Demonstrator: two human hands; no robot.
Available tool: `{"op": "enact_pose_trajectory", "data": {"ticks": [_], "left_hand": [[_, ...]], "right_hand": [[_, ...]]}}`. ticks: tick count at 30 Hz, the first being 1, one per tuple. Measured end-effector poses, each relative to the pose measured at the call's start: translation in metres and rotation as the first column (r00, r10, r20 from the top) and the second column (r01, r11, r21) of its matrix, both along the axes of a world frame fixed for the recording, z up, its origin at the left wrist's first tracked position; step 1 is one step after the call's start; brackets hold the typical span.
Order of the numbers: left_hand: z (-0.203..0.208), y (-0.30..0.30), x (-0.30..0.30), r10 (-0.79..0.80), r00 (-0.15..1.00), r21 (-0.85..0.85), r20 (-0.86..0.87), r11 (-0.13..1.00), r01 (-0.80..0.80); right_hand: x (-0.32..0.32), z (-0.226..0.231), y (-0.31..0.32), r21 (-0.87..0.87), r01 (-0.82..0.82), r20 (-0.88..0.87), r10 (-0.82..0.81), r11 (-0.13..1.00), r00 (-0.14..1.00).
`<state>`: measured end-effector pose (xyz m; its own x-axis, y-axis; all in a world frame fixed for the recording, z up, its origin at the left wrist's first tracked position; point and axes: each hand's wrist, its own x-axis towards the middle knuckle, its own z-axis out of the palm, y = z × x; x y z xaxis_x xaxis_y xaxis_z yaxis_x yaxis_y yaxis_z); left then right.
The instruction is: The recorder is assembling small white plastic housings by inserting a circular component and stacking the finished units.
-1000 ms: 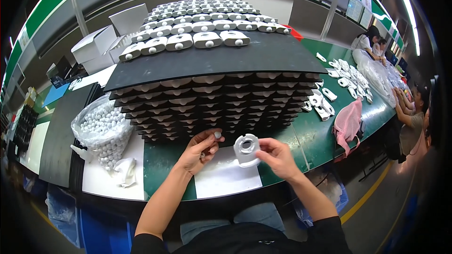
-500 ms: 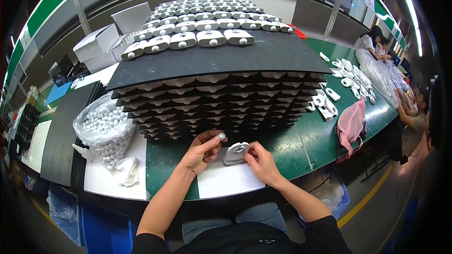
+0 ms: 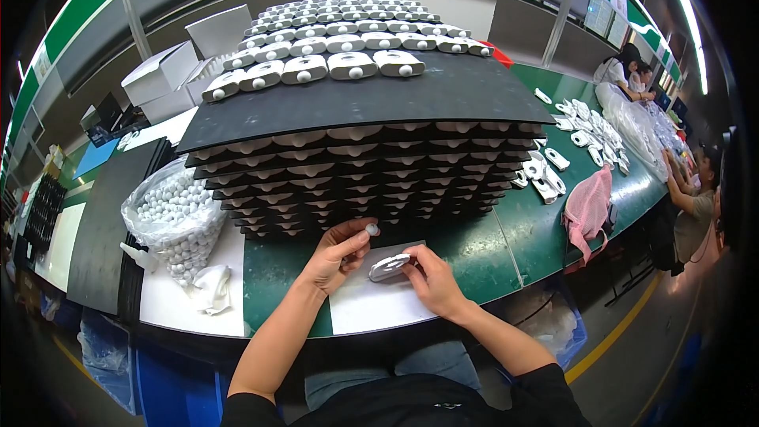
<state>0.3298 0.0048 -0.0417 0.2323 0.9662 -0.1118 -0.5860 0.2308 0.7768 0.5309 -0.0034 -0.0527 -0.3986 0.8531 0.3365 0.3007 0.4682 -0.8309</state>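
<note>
My left hand (image 3: 340, 255) pinches a small white ball (image 3: 371, 229) between thumb and fingertips, in front of the black stack. To its right, my right hand (image 3: 435, 281) grips a white oval plastic housing (image 3: 389, 267) by its right end. The housing is tilted over a white sheet (image 3: 379, 304) on the green table, apart from the ball. Beyond both hands rises a tall stack of black boards (image 3: 364, 111) with white housings between the layers. Rows of similar housings (image 3: 353, 65), each with a white ball at its near end, stand on the top board.
A clear bag of white balls (image 3: 178, 213) stands at left, beside a crumpled white cloth (image 3: 212, 289) and upright black boards (image 3: 111, 229). Loose white housings (image 3: 589, 130) and a pink mesh cloth (image 3: 589, 209) lie at right. Other people (image 3: 624, 71) work farther off at right.
My right hand has turned the housing from nearly upright to a flatter tilt, bringing it slightly lower. My left hand with the ball has hardly moved.
</note>
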Motion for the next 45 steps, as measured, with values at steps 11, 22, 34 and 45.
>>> {"op": "enact_pose_trajectory", "data": {"ticks": [11, 22, 34, 45], "left_hand": [[0.004, -0.003, 0.011, 0.040, 0.955, 0.129, -0.295, 0.992, -0.002], [0.014, -0.008, 0.018, -0.034, 0.910, 0.136, -0.414, 0.986, 0.099], [0.011, -0.008, 0.017, -0.089, 0.918, 0.138, -0.386, 0.978, 0.153], [0.006, -0.002, 0.015, 0.051, 0.930, 0.135, -0.363, 0.991, -0.002]], "right_hand": [[0.017, -0.005, 0.016, -0.565, -0.486, -0.734, -0.137, 0.667, 0.665], [0.018, -0.007, 0.018, -0.547, -0.535, -0.771, -0.137, 0.644, 0.622], [0.011, -0.006, 0.012, -0.473, -0.465, -0.719, -0.024, 0.748, 0.694], [0.026, 0.096, 0.033, 0.151, -0.344, -0.158, 0.366, 0.927, 0.917]]}}
